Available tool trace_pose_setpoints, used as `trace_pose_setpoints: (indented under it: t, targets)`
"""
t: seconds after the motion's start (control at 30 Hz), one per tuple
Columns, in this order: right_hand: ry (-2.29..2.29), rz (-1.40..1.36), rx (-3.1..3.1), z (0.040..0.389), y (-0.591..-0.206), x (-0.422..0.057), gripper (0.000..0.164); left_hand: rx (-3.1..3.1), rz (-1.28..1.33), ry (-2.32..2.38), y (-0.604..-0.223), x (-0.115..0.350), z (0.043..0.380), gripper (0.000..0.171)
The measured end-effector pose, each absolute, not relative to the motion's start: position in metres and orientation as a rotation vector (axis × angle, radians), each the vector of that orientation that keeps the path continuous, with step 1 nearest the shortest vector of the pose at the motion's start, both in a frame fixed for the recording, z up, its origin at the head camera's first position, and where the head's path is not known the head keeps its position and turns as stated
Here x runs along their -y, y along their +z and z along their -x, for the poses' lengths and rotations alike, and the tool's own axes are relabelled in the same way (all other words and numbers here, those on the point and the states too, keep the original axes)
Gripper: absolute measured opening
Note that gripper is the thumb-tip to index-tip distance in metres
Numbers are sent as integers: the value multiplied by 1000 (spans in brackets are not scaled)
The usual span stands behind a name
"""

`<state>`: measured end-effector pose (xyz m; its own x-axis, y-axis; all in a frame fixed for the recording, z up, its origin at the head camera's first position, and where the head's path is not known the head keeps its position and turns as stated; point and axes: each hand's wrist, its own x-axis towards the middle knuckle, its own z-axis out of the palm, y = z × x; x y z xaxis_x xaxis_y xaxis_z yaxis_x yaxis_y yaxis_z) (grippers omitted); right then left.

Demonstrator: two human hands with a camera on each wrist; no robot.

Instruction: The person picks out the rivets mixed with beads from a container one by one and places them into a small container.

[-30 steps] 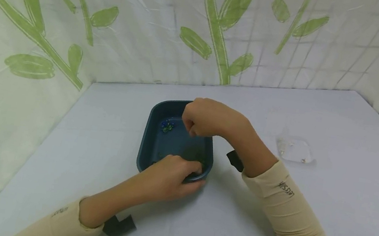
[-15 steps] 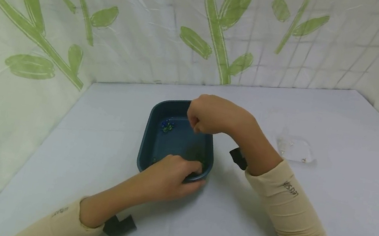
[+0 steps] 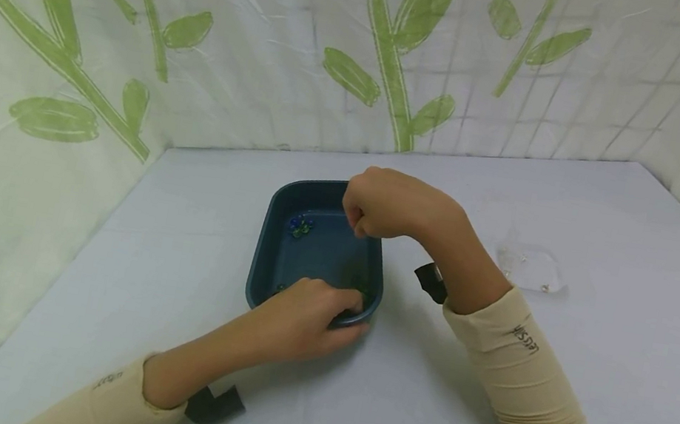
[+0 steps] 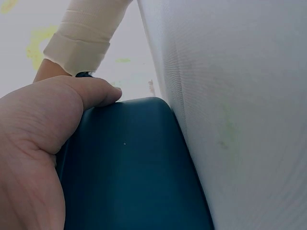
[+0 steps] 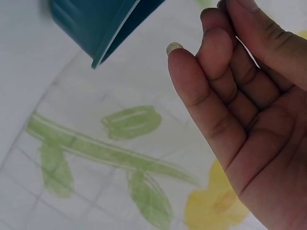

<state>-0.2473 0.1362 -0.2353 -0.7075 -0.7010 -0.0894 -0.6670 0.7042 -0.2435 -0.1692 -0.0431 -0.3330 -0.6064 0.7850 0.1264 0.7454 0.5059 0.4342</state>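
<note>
A dark blue-green rectangular tub [image 3: 313,259] stands on the table. In it, toward the far left, lies a cluster of several small glass marbles [image 3: 300,226], blue and green. A greenish one [image 3: 281,288] shows by the near wall, partly covered by my left hand [image 3: 305,319]. That hand grips the tub's near right rim, fingers inside and thumb outside. Over the far right rim hangs my right hand [image 3: 385,201], wrist bent and fingers curled downward. Its thumb and index tips reach the edge of the right wrist view [image 5: 249,91], so I cannot tell whether they pinch anything.
A clear plastic bag [image 3: 533,270] with a few tiny bits in it lies on the table to the right. Behind the white table [image 3: 193,202] hangs a pale sheet [image 3: 254,78] painted with green stems and yellow flowers.
My right hand has drifted right and slightly away from me, from over the tub's middle toward its far right rim. My left hand and the tub have stayed put.
</note>
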Motion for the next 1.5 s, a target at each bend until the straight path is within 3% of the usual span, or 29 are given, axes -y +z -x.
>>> trace_pose_setpoints:
  t: [1.5]
  targets:
    - [-378,976,-2778,246,-217,-163,18,-2663,-1352,694,-335,41,170,11]
